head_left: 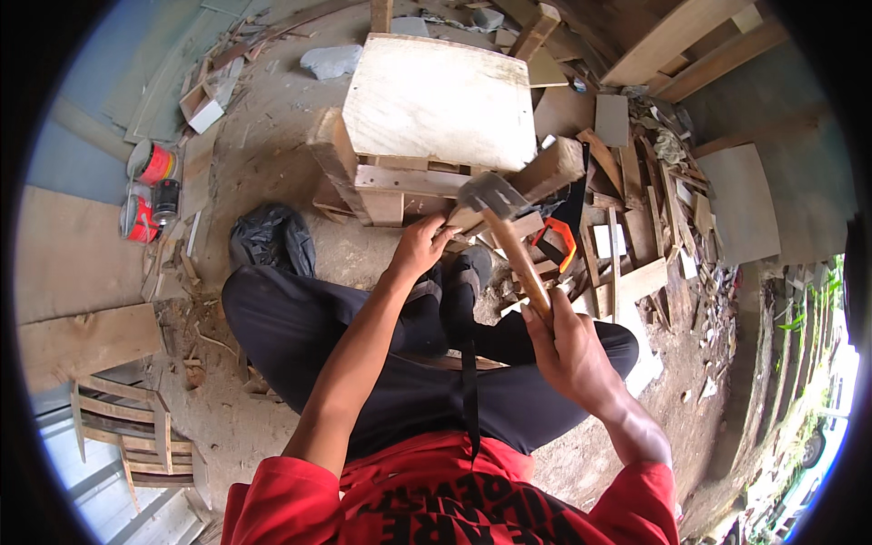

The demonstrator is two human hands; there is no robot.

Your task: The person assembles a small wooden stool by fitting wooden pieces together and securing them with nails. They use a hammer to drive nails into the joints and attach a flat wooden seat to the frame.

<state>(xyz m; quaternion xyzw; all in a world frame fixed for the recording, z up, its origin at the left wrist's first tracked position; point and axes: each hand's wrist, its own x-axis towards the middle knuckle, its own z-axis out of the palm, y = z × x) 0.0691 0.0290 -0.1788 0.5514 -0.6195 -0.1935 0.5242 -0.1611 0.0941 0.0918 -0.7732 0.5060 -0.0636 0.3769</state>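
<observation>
My right hand (574, 356) is closed round the wooden handle of a claw hammer (520, 262). The hammer's metal head is raised near the front of a wooden seat frame. Just left of that head is my left hand (423, 247), fingers pinched together; whatever they grip is too small or hidden to name. Beyond both hands stands the seat frame, with a pale plywood panel (440, 100) on it, a front rail (409, 180) and thick posts (552, 173). The hammer head partly hides the frame's front right corner.
An orange-handled tool (556, 245) lies right of the hammer. Wood offcuts (649, 218) heap along the right side. A black plastic bag (271, 238) sits by my left knee. Red paint cans (141, 218) and a slatted wooden piece (136, 422) are at the left.
</observation>
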